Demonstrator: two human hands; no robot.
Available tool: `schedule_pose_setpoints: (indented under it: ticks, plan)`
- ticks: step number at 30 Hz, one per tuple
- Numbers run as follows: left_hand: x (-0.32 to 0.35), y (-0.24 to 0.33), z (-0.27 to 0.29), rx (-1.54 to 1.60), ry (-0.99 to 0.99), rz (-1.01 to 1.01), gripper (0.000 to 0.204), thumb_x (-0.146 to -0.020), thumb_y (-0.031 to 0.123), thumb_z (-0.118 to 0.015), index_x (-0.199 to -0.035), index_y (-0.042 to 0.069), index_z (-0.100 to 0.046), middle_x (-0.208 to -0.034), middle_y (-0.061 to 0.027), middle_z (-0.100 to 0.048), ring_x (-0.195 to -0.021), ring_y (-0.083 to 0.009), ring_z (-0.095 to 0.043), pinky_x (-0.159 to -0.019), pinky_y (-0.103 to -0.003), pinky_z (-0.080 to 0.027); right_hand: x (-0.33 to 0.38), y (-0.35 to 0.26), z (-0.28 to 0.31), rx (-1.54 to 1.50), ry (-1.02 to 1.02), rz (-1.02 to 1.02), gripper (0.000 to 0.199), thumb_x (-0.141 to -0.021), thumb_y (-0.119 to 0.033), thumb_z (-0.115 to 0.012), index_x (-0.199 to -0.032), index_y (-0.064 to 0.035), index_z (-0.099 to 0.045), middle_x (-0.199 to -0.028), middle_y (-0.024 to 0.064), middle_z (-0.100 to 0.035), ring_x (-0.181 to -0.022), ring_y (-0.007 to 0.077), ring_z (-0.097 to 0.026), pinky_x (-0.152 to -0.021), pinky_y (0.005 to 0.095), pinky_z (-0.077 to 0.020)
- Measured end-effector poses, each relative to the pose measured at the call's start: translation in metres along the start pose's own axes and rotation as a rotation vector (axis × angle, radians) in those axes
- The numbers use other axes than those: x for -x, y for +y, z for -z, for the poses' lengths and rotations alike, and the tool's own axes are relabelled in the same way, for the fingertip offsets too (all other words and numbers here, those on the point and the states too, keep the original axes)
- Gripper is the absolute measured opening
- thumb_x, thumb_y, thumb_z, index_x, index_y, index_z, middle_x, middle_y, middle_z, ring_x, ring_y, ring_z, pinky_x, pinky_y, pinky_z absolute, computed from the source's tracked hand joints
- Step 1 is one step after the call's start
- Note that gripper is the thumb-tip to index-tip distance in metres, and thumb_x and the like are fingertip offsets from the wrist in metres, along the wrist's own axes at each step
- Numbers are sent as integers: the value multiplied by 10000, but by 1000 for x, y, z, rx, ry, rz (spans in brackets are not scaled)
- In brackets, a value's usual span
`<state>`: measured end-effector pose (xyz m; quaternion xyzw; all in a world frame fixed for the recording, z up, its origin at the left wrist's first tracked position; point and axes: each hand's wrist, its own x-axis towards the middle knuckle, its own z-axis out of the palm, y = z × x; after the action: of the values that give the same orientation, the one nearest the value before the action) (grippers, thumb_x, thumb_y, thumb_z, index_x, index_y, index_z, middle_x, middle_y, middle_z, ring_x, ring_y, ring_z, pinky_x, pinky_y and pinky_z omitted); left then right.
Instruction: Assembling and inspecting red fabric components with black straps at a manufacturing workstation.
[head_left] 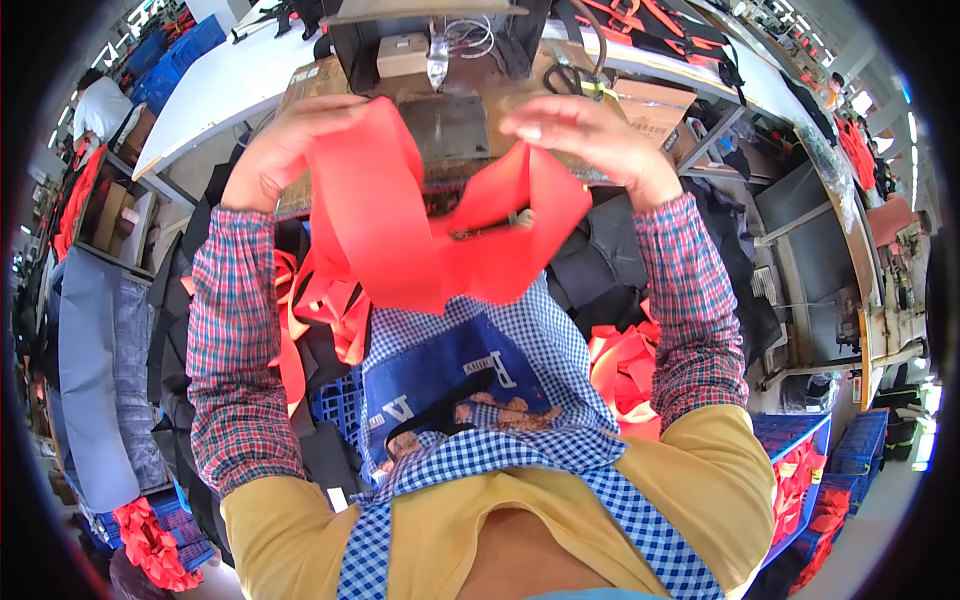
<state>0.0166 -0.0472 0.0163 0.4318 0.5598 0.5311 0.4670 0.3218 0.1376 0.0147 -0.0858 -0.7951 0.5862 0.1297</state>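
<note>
A wide red-orange fabric band [395, 240] hangs in a loop between my two hands, in front of my checked apron [540, 350]. My left hand [290, 155] grips its upper left part, with the fingers bent over the top edge. On the other side, my right hand [590, 145] pinches the band near its upper right edge between thumb and fingers. The band's lower fold sags toward my lap. Just beyond my hands stands a dark machine [437, 60] with a metal tip above a worn wooden work surface [310, 85].
Red fabric pieces [625, 370] and dark fabric pieces [600, 250] lie around my lap. White tables [205, 95] flank the machine; scissors [572, 80] lie at its right. Blue crates [815, 440] with red pieces stand at the lower right. Another person [100, 105] is at the far left.
</note>
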Motion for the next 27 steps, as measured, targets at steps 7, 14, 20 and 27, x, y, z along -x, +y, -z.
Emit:
schedule_pose_setpoints:
  ticks: [7, 14, 20, 27]
  plan:
    - [77, 36, -108, -369, -334, -10, 358, -870, 187, -661, -1158, -14, -593, -1130, -62, -637, -976, -113, -597, -859, -230, -446, 38, -33, -111, -130, 21, 90, 256, -868, -175, -683, -1054, -3, -644, -939, -6, -667, -865, 56, -583, -804, 229, -475]
    - [154, 35, -108, -1394, -10, -114, 244, -757, 133, -640, -981, 38, -636, -917, -143, -656, -807, -342, -635, -733, -408, -496, 67, -67, -120, -18, 68, 60, 207, -864, -167, -682, -967, 12, -665, -821, 16, -675, -740, 54, -589, -685, 228, -488]
    - [279, 4, -187, -1247, 754, -358, 262, -846, 77, -631, -1097, 12, -591, -1052, -176, -636, -988, -310, -629, -847, -408, -490, 81, -90, -135, 6, 62, 312, 174, -864, -133, -659, -974, 1, -647, -786, 31, -660, -741, 59, -564, -678, 238, -459]
    - [282, -18, -193, -447, -420, -46, 194, -877, 88, -622, -1015, -45, -648, -912, -166, -685, -844, -257, -678, -765, -345, -536, 119, -110, -107, 796, -112, 317, 110, -803, -113, -668, -847, -24, -619, -695, 155, -569, -606, 327, -566, -539, 353, -432]
